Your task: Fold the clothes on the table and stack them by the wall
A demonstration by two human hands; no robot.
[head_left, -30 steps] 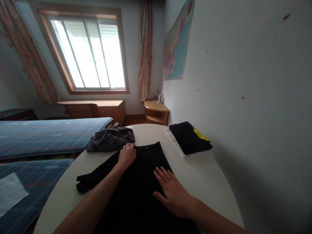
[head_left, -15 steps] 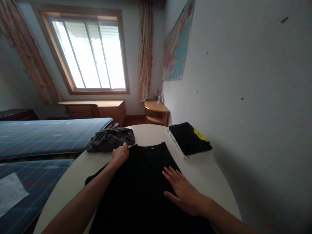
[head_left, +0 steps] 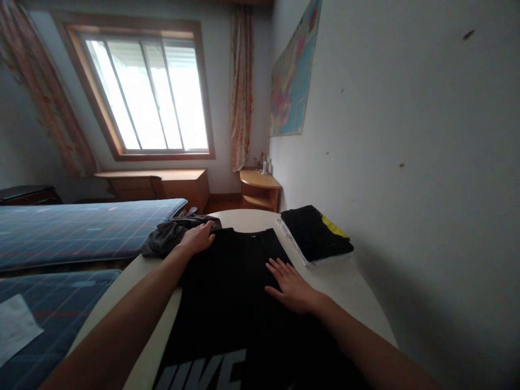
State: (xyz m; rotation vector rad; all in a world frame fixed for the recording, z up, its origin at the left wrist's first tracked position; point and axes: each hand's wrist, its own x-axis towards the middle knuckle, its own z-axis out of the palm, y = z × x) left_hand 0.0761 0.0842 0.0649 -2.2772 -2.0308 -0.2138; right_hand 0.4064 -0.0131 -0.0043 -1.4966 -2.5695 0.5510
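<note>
A black T-shirt (head_left: pixel 239 292) lies spread on the round white table (head_left: pixel 357 292), its neckline towards the far side. Part of a large pale letter print shows near the bottom of the view. My left hand (head_left: pixel 197 237) is at the shirt's far left shoulder, beside a crumpled dark grey garment (head_left: pixel 164 238). Its thumb stands apart from its fingers. My right hand (head_left: pixel 290 285) rests flat on the right half of the shirt with fingers spread. My left forearm hides part of the shirt's left edge.
A folded black garment with a yellow patch (head_left: pixel 317 230) lies on a white layer at the table's right, near the wall (head_left: pixel 426 216). Plaid mattresses (head_left: pixel 93 227) stand left of the table. A wooden corner shelf (head_left: pixel 260 181) and desk (head_left: pixel 182 176) are beyond.
The shirt has shifted away from me, and the print has come into view. Both hands have moved forward. My left hand's fingers, bunched at the shoulder before, are now more stretched out.
</note>
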